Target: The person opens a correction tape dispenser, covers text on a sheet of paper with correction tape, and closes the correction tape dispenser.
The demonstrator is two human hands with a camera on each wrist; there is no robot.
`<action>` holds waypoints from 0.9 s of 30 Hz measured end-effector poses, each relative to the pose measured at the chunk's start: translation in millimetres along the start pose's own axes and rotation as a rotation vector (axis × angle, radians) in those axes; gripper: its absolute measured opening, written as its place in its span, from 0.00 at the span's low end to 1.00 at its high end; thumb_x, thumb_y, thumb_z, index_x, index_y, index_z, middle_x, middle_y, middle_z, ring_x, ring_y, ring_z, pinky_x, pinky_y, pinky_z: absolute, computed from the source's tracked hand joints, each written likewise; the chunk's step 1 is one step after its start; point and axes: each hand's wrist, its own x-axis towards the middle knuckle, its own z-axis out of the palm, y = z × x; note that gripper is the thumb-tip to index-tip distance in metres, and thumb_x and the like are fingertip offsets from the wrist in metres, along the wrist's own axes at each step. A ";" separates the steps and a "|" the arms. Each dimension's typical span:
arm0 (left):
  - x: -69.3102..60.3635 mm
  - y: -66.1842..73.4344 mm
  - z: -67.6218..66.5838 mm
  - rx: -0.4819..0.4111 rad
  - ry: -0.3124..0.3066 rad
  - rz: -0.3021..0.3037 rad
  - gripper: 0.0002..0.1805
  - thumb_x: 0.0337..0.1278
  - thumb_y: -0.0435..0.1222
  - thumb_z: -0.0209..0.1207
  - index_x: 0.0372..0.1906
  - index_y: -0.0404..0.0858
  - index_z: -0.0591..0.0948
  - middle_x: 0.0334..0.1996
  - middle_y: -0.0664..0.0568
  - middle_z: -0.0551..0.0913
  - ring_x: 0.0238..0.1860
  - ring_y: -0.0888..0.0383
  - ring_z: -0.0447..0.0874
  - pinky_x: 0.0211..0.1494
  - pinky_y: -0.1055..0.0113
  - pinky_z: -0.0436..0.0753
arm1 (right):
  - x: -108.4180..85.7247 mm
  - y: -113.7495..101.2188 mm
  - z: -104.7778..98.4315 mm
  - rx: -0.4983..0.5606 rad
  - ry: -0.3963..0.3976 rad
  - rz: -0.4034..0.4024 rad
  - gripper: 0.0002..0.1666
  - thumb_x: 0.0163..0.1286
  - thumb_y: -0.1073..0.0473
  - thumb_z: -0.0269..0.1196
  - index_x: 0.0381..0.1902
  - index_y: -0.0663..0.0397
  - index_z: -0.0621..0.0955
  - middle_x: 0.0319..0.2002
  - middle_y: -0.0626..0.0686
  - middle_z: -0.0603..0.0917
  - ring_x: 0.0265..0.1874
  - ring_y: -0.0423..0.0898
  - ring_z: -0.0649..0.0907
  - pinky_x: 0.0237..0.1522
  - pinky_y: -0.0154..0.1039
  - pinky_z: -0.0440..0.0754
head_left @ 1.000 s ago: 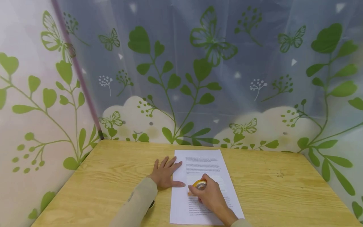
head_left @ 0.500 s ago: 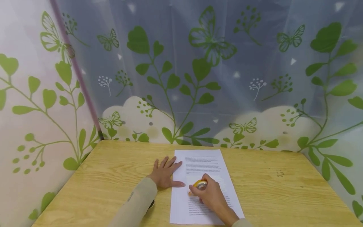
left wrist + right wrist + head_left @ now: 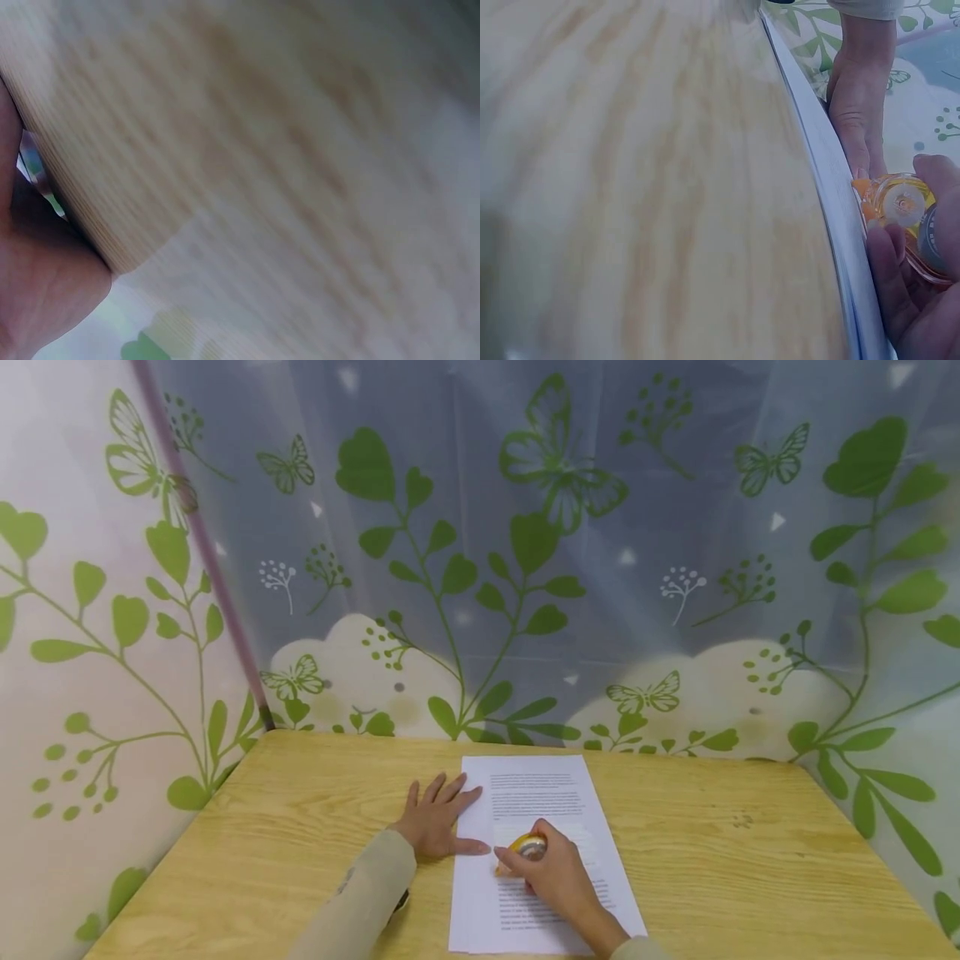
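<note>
A small orange-and-clear correction tape dispenser [image 3: 519, 844] is pinched between the thumb and fingers of my right hand [image 3: 561, 875], its orange tip down at the page. In the right wrist view the dispenser [image 3: 902, 202] shows its round white spool through the clear case. Under it lies a stack of printed paper [image 3: 472, 906]. Mid-page, a whitened band [image 3: 577, 841] covers part of the text. My left hand [image 3: 437, 827] rests flat with spread fingers over the stack's left edge, thumb on the margin. In the left wrist view only part of a hand [image 3: 56, 292] shows.
A wooden table [image 3: 300, 827] carries the paper. Behind it hangs a patterned curtain [image 3: 465, 643] with green leaves and butterflies; side panels stand left and right. A purple pole [image 3: 202, 543] rises at the back left corner.
My right hand with the correction tape dispenser has shifted slightly left within the last half second. The left hand and the paper have stayed where they were.
</note>
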 end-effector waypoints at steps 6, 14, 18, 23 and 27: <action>-0.2 0.4 1.6 -0.006 -0.005 -0.006 0.52 0.44 0.75 0.49 0.74 0.54 0.57 0.75 0.50 0.48 0.73 0.41 0.41 0.67 0.35 0.40 | -1.8 -0.2 0.5 -0.035 0.001 -0.021 0.29 0.58 0.39 0.68 0.32 0.55 0.69 0.18 0.46 0.79 0.10 0.40 0.76 0.14 0.32 0.74; -0.2 0.3 0.6 0.007 0.008 -0.007 0.52 0.45 0.74 0.50 0.74 0.54 0.58 0.75 0.50 0.49 0.73 0.41 0.41 0.66 0.35 0.41 | -0.8 -9.9 1.8 -0.243 0.057 -0.150 0.24 0.57 0.43 0.70 0.28 0.51 0.69 0.19 0.41 0.76 0.15 0.37 0.71 0.18 0.31 0.70; -0.1 0.9 0.4 0.004 0.006 -0.004 0.52 0.45 0.74 0.50 0.74 0.53 0.58 0.75 0.50 0.49 0.73 0.41 0.41 0.66 0.35 0.41 | -2.0 -11.2 0.5 -0.222 0.058 -0.130 0.23 0.57 0.46 0.71 0.28 0.53 0.69 0.17 0.41 0.76 0.13 0.36 0.71 0.16 0.31 0.70; 0.2 1.1 -1.2 0.005 0.002 -0.001 0.52 0.45 0.74 0.50 0.74 0.53 0.58 0.75 0.50 0.49 0.73 0.41 0.41 0.66 0.35 0.41 | -1.4 -8.5 -0.7 -0.148 0.038 -0.084 0.22 0.57 0.48 0.70 0.29 0.53 0.69 0.17 0.44 0.78 0.10 0.39 0.75 0.14 0.32 0.74; 0.2 -0.4 0.9 0.014 0.003 0.001 0.52 0.45 0.75 0.49 0.74 0.54 0.57 0.75 0.50 0.48 0.73 0.42 0.41 0.66 0.35 0.41 | -2.3 -7.5 -1.0 -0.129 0.033 -0.067 0.23 0.58 0.48 0.70 0.29 0.54 0.69 0.19 0.45 0.79 0.10 0.40 0.76 0.13 0.34 0.76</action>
